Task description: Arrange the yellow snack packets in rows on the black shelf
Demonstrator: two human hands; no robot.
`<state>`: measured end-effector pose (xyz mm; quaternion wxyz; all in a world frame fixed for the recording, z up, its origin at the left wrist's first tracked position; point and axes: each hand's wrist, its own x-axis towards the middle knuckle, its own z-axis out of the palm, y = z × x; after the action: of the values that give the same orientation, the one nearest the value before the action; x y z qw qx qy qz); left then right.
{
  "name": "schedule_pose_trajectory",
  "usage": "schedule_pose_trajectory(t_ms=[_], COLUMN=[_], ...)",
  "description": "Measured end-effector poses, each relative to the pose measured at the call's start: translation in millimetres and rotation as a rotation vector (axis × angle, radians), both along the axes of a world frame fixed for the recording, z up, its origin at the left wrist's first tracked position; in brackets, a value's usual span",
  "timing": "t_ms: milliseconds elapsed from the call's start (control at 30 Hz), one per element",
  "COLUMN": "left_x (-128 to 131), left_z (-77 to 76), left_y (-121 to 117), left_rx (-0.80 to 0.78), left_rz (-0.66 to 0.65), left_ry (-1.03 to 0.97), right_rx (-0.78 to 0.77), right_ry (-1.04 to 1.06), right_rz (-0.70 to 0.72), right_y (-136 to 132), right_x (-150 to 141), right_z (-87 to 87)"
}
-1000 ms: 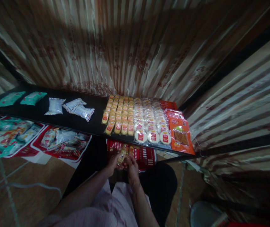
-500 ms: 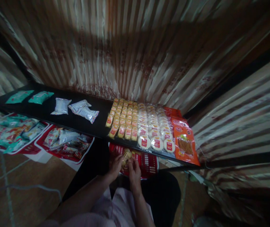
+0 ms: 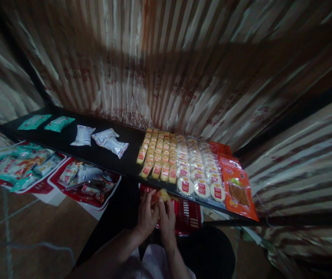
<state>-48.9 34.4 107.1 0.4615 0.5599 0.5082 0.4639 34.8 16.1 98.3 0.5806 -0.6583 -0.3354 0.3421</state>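
Observation:
My left hand and my right hand are close together just below the front edge of a black shelf. Both pinch a small yellow wrapped snack pack held over a red basket. Above them on the shelf lie rows of the same yellow packs, then rows of round white packs with red labels, then orange packets at the right end.
Two white wrapped packs and two teal packs lie further left on the shelf. Red trays of mixed snack packs sit on the brown floor at the left. A striped curtain hangs behind and to the right.
Both hands have risen with the yellow pack toward the shelf's front edge. The view has shifted so the shelf sits lower and further right.

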Motion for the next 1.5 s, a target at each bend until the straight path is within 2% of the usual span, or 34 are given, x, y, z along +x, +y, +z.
schedule_pose_trajectory(t_ms=[100, 233, 433, 600, 800, 933, 1200, 1433, 1500], left_x=[-6.2, -15.6, -29.7, -40.7, -51.2, -55.2, -55.4, -47.9, -45.3], left_z=[0.4, -1.3, -3.9, -8.7, -14.9, -15.3, -14.1, -23.3, -27.1], left_y=[6.4, 18.7, 36.1, 51.0, 70.3, 84.6, 110.0, 126.5, 128.4], left_rx=[0.116, 0.150, 0.143, 0.110, 0.111, 0.104, 0.051, 0.156, 0.181], left_rz=[0.065, 0.155, 0.199, 0.247, 0.332, 0.359, 0.341, 0.341, 0.352], left_ry=[0.043, 0.100, 0.108, 0.115, 0.086, 0.078, 0.136, 0.213, 0.244], right_rx=[-0.018, -0.040, 0.008, 0.043, 0.178, 0.208, 0.181, 0.318, 0.323], right_ry=[-0.108, -0.094, -0.062, -0.076, -0.289, -0.389, -0.542, -0.748, -0.832], right_rz=[0.053, 0.154, 0.110, 0.164, 0.129, 0.177, 0.201, 0.238, 0.198], right_y=[19.9, 41.9, 59.7, 71.9, 83.9, 92.3, 106.0, 114.1, 110.4], right_x=[-9.9, -21.9, -38.0, -52.0, -67.1, -73.8, -74.4, -61.3, -55.9], right_z=[14.1, 25.2, 22.9, 23.7, 24.8, 22.6, 25.0, 22.2, 20.7])
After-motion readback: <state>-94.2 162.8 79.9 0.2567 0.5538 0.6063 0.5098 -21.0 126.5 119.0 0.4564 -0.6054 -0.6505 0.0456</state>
